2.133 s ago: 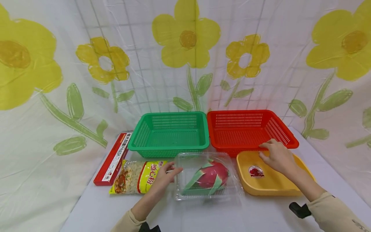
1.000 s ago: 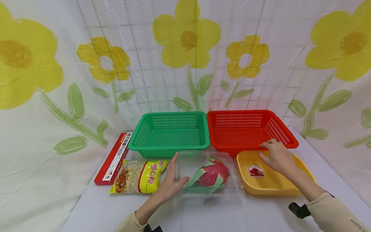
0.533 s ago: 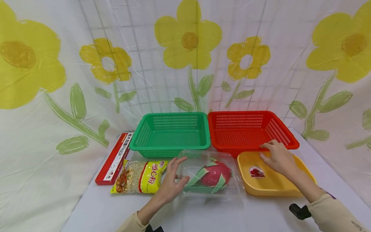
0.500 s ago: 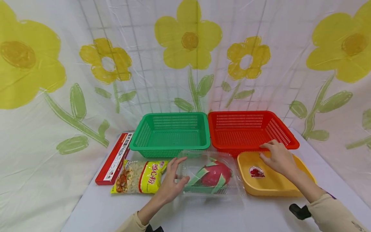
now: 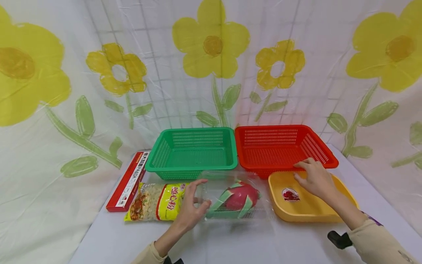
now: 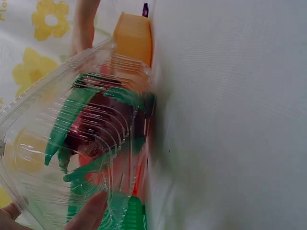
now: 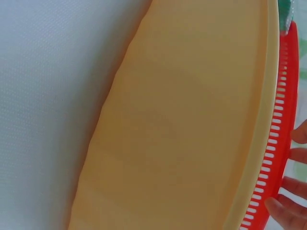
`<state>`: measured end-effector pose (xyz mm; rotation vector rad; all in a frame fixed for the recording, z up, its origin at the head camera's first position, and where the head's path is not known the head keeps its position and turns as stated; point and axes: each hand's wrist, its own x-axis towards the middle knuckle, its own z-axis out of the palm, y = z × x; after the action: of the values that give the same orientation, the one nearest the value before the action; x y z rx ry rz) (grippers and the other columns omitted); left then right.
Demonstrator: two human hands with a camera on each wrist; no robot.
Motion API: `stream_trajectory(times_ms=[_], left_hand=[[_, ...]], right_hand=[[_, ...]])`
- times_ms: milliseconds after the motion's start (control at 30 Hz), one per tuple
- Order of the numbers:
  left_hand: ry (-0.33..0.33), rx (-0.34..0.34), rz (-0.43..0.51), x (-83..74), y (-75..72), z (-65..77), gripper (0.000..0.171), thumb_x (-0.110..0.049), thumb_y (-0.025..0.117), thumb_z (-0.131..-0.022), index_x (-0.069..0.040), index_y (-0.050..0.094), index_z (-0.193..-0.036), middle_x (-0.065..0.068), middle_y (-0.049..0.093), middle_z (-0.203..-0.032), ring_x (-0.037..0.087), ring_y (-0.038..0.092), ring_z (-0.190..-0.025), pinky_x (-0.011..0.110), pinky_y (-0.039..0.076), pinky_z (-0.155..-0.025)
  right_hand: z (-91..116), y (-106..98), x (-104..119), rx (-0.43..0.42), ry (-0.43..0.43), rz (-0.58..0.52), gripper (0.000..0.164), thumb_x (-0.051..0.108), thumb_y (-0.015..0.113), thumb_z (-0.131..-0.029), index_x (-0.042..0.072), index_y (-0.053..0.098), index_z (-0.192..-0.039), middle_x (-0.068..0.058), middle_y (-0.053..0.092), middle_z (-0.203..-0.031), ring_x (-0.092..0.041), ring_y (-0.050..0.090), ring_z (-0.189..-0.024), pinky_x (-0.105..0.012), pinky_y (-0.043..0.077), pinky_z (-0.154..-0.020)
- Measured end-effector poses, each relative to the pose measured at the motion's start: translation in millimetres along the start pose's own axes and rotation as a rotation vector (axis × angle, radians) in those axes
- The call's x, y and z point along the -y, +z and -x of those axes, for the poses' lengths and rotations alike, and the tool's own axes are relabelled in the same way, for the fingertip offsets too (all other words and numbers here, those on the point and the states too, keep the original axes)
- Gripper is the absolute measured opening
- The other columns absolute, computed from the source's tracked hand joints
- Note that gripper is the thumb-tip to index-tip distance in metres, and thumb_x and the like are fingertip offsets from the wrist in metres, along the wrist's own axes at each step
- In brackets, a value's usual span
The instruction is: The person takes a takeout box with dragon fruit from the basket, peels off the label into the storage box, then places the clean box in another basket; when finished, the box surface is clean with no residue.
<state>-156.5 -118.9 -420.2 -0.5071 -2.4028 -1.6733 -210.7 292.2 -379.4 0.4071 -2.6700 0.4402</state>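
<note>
A clear plastic box stands at the table's middle with a red dragon fruit inside, its green scales spread along the bottom. My left hand grips the box's left end, thumb near the front corner and fingers further back. In the left wrist view the thumb lies against the box wall, fingers showing at its other edge. My right hand hovers over an orange-yellow tray with a round sticker, fingers loosely bent and holding nothing. Its fingertips are close to the red basket's front rim.
Left of the red basket stands a green basket. A yellow pasta bag lies left of the box, beside a long red-and-white pasta box. Behind hangs a flower-printed curtain.
My left hand lifted from the box's left side, spread its fingers, then came back round that end. The box's front edge has shifted slightly. The right hand has stayed put.
</note>
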Motion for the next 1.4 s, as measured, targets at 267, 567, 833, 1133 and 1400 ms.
stream_trajectory(times_ms=[267, 567, 833, 1133, 1400], left_hand=[[-0.002, -0.017, 0.091, -7.7, -12.9, -4.6, 0.053, -0.007, 0.064, -0.086, -0.018, 0.049, -0.136, 0.019, 0.034, -0.136, 0.032, 0.066, -0.090, 0.032, 0.059, -0.061], [0.047, -0.016, 0.169, -20.3, -24.9, -11.0, 0.053, 0.002, 0.057, -0.084, -0.012, 0.050, -0.134, 0.021, 0.032, -0.133, 0.043, 0.069, -0.084, 0.040, 0.059, -0.056], [0.088, -0.007, 0.190, -34.8, -37.6, -18.0, 0.049, -0.001, 0.055, -0.088, -0.009, 0.048, -0.136, 0.021, 0.033, -0.137, 0.039, 0.070, -0.078, 0.042, 0.059, -0.058], [0.179, -0.033, 0.234, -55.3, -51.3, -36.6, 0.048, 0.002, 0.045, -0.090, -0.004, 0.044, -0.138, 0.016, 0.035, -0.146, 0.036, 0.071, -0.086, 0.043, 0.059, -0.060], [0.197, -0.093, 0.270, -63.8, -36.8, -81.8, 0.048, -0.002, 0.048, -0.091, -0.007, 0.046, -0.139, 0.010, 0.037, -0.147, 0.033, 0.072, -0.084, 0.047, 0.059, -0.063]], right_hand=[[-0.4, -0.1, -0.3, -0.001, 0.005, -0.007, 0.028, 0.014, 0.074, -0.083, 0.000, 0.072, -0.107, -0.022, 0.059, -0.103, -0.040, 0.055, -0.087, -0.050, 0.052, -0.062], [-0.8, 0.8, -1.3, -0.015, 0.002, -0.015, 0.028, 0.014, 0.073, -0.084, -0.001, 0.072, -0.107, -0.023, 0.059, -0.104, -0.041, 0.055, -0.090, -0.054, 0.052, -0.067], [0.5, 1.1, -0.8, -0.001, 0.022, -0.018, 0.030, 0.015, 0.074, -0.084, -0.001, 0.071, -0.110, -0.023, 0.058, -0.106, -0.041, 0.055, -0.094, -0.054, 0.054, -0.066], [3.2, 2.8, 0.1, -0.020, 0.009, -0.015, 0.032, 0.014, 0.074, -0.083, -0.001, 0.071, -0.111, -0.023, 0.058, -0.106, -0.041, 0.056, -0.092, -0.054, 0.054, -0.067], [3.4, 4.5, -1.1, -0.027, 0.008, -0.016, 0.032, 0.014, 0.074, -0.083, -0.001, 0.071, -0.110, -0.023, 0.059, -0.107, -0.041, 0.056, -0.093, -0.053, 0.054, -0.066]])
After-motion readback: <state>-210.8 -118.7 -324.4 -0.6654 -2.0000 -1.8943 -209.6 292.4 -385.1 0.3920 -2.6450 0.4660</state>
